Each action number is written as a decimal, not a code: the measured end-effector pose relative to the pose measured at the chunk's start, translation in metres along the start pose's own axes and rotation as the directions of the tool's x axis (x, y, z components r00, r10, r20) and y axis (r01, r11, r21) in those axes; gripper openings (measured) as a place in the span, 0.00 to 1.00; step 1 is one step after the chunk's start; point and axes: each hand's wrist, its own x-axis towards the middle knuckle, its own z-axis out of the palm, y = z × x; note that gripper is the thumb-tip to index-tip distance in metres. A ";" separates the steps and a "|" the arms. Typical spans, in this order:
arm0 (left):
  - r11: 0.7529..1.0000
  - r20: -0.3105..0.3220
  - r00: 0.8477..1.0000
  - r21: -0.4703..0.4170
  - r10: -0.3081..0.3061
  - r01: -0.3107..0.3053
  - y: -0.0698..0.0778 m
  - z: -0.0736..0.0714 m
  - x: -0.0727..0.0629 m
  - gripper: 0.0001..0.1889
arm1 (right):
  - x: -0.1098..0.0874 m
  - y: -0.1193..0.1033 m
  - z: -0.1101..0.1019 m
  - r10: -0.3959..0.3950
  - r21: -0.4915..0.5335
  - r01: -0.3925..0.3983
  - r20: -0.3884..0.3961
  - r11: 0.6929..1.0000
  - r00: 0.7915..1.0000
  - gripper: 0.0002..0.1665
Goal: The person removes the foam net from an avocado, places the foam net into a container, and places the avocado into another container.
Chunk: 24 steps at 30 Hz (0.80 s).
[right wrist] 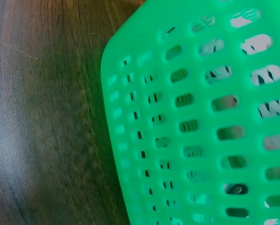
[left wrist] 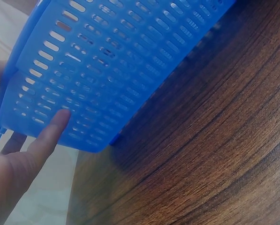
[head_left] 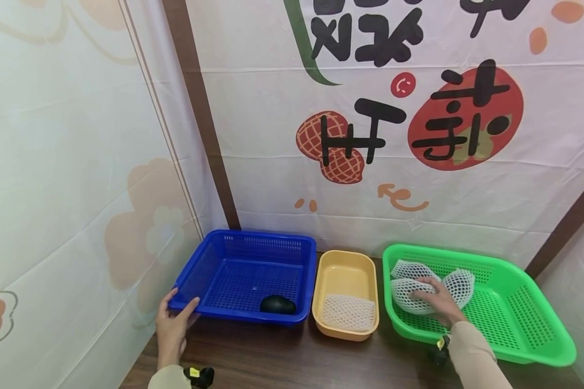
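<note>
The right hand's grip (head_left: 440, 300) is curled onto the near foam-net bundle (head_left: 405, 298), fingers and thumb bent over its right side; what the net wraps cannot be told. That bundle sits at the left end of the green basket (head_left: 537, 324), against two more foam-net bundles (head_left: 459, 286), so a hold from above and the right probably suits the crowded spot. The left hand's grip (head_left: 171, 327) holds the near left corner of the blue basket (head_left: 243, 286), with a finger pressed on the slotted outer wall — likely to steady it.

Between the baskets stands a yellow tray (head_left: 346, 275), a flat white foam net (head_left: 349, 313) lying in its near end, perhaps kept there for easy reach. A dark oval fruit or vegetable (head_left: 277, 304) rests by the blue basket's near wall.

As for room, the green basket's floor is bare toward the right, while raised rims bound every container. Blue basket and tray stand just beside each other; the fabric backdrop (head_left: 253, 135) limits the far side — the desk (head_left: 258, 356) offers space in front.
</note>
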 end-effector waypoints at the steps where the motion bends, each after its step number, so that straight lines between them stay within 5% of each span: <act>1: 1.000 -0.002 1.000 -0.004 -0.001 0.001 0.000 0.000 0.000 0.46 | 0.000 0.000 -0.001 0.000 0.011 0.000 -0.001 1.000 1.000 0.37; 9: 1.000 -0.016 1.000 -0.021 -0.013 0.012 -0.013 -0.004 0.012 0.47 | -0.006 -0.004 -0.008 -0.026 -0.017 0.026 0.004 1.000 1.000 0.38; 24: 0.999 -0.021 1.000 -0.032 -0.009 0.008 -0.004 0.000 0.003 0.44 | -0.019 -0.010 -0.018 -0.022 0.046 0.023 -0.024 0.999 0.999 0.37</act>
